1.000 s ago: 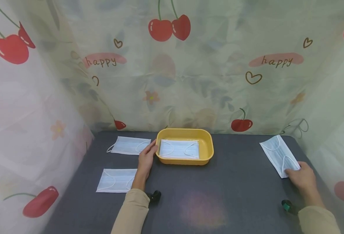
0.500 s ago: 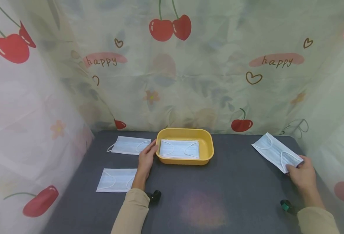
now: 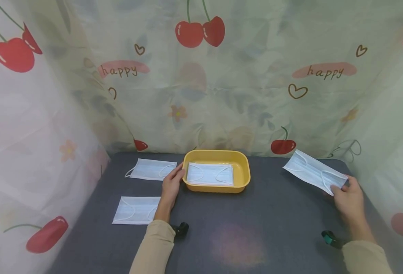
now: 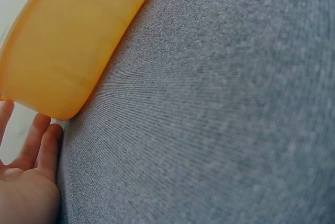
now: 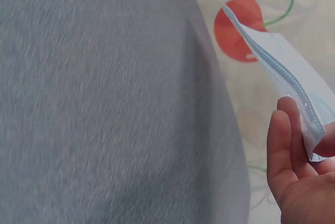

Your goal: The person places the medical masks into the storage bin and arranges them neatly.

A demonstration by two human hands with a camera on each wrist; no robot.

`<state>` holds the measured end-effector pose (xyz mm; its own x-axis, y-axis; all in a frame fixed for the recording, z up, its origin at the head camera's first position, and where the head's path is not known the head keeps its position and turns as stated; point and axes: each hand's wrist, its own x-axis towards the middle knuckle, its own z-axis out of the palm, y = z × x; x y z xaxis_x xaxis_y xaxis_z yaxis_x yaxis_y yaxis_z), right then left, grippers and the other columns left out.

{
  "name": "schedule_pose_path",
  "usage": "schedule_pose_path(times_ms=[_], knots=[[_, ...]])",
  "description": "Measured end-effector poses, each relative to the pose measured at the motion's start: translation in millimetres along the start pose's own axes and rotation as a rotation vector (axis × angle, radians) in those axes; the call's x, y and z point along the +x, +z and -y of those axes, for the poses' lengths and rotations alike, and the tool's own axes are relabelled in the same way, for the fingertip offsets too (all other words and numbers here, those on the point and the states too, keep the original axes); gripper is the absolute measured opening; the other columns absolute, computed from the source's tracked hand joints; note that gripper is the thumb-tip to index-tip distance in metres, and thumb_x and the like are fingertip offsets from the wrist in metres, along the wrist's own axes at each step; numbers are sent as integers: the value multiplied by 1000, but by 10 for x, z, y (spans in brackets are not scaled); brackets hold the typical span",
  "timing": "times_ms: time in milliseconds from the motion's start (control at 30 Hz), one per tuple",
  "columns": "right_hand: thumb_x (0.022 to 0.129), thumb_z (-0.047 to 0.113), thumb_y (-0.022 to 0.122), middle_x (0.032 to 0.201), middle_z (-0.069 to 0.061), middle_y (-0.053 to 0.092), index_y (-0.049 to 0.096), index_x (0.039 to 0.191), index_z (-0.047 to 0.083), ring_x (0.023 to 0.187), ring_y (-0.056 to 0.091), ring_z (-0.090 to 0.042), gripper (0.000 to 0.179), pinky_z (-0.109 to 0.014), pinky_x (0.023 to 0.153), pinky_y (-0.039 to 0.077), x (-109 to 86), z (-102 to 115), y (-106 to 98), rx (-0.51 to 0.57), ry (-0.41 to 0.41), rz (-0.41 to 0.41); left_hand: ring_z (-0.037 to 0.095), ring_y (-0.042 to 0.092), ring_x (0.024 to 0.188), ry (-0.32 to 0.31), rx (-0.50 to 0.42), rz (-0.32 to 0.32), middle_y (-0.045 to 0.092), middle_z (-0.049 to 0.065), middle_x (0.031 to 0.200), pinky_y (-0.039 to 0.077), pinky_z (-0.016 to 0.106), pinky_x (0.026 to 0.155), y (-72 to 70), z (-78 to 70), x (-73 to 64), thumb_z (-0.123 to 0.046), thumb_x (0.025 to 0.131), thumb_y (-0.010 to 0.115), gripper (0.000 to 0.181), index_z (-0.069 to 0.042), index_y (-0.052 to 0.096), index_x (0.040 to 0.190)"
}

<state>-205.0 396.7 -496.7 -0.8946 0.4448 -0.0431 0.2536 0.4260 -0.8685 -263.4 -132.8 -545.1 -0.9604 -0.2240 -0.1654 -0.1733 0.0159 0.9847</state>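
My right hand (image 3: 350,199) pinches a light-blue face mask (image 3: 314,171) by its near right corner, thumb on top and fingers beneath. In the right wrist view the mask (image 5: 277,67) is held edge-on, raised off the table. My left hand (image 3: 171,186) touches the left end of a yellow plastic tray (image 3: 216,189); in the left wrist view its fairly straight fingers (image 4: 48,148) rest against the tray's outer wall (image 4: 68,46). Inside the tray, toward its left, a face mask (image 3: 210,174) lies flat with its ear loops on top.
Two more face masks lie left of the tray: one at the back (image 3: 150,169), one nearer (image 3: 136,210), partly hidden by the left arm. Under everything is a dark grey tabletop (image 3: 273,228). A cherry-printed curtain (image 3: 235,95) surrounds its back and sides.
My right hand has lifted its mask and moved it slightly left and away from me, turning it toward level. The left hand and tray have stayed in place.
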Motion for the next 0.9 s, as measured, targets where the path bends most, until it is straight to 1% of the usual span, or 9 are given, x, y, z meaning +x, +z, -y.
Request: schedule_pose_path(times_ms=[67, 133, 267, 333, 367, 433, 667, 800, 900], knots=[[103, 9, 47, 135, -31, 53, 24, 155, -1, 68, 62, 7, 57, -19, 61, 57, -9, 41, 19, 12, -2, 1, 19, 46, 147, 2, 2, 1, 58, -2, 151, 36, 44, 123, 0, 1, 0, -43, 100, 62, 44, -34, 60, 143], [104, 10, 49, 125, -20, 60, 28, 153, 1, 70, 64, 6, 54, -17, 63, 58, -16, 76, 31, 68, -1, 13, 19, 46, 147, 0, 6, 3, 58, -2, 151, 36, 45, 123, 0, 0, -2, -43, 99, 62, 44, -35, 60, 143], [102, 5, 52, 106, 6, 59, 37, 146, 12, 74, 68, 2, 46, -17, 66, 60, -32, 136, 35, 368, 16, 85, 18, 46, 147, -8, 8, 4, 57, -4, 151, 35, 44, 124, 1, -5, -9, -44, 99, 62, 44, -36, 60, 142], [101, 1, 54, 102, 13, 58, 40, 142, 17, 77, 70, 0, 46, -18, 66, 60, -38, 166, 38, 527, 22, 125, 18, 46, 147, -12, 10, 4, 57, -4, 151, 35, 44, 124, 1, -8, -11, -44, 99, 62, 44, -36, 60, 142], [101, 0, 54, 101, 14, 59, 41, 140, 19, 77, 70, -1, 46, -19, 66, 61, -42, 181, 41, 579, 23, 142, 18, 46, 147, -12, 11, 3, 57, -4, 151, 35, 44, 124, 0, -8, -8, -45, 99, 62, 44, -36, 60, 142], [100, -1, 54, 100, 14, 61, 41, 140, 19, 79, 71, -2, 47, -20, 66, 60, -53, 214, 49, 631, 13, 165, 18, 46, 147, -15, 12, 1, 58, -5, 151, 35, 44, 124, 0, -13, -7, -45, 98, 63, 44, -37, 60, 142], [99, 3, 61, 103, 12, 61, 42, 142, 19, 80, 71, -4, 49, -21, 68, 60, -87, 318, 90, 682, 45, 173, 17, 44, 148, -21, 20, 0, 57, -6, 151, 33, 44, 125, 0, -24, -7, -46, 98, 63, 44, -37, 60, 142], [97, 5, 67, 108, 6, 60, 44, 137, 18, 83, 70, -10, 48, -23, 70, 59, -118, 377, 87, 820, 61, 228, 17, 44, 148, -21, 17, 6, 56, -6, 152, 32, 44, 126, 2, -22, -6, -46, 99, 62, 44, -37, 60, 142], [96, 3, 67, 110, 3, 61, 45, 133, 17, 85, 70, -13, 45, -25, 72, 59, -142, 423, 78, 925, 53, 285, 17, 43, 148, -19, 15, 4, 56, -6, 152, 33, 44, 125, 1, -17, -4, -46, 98, 63, 45, -37, 60, 142]])
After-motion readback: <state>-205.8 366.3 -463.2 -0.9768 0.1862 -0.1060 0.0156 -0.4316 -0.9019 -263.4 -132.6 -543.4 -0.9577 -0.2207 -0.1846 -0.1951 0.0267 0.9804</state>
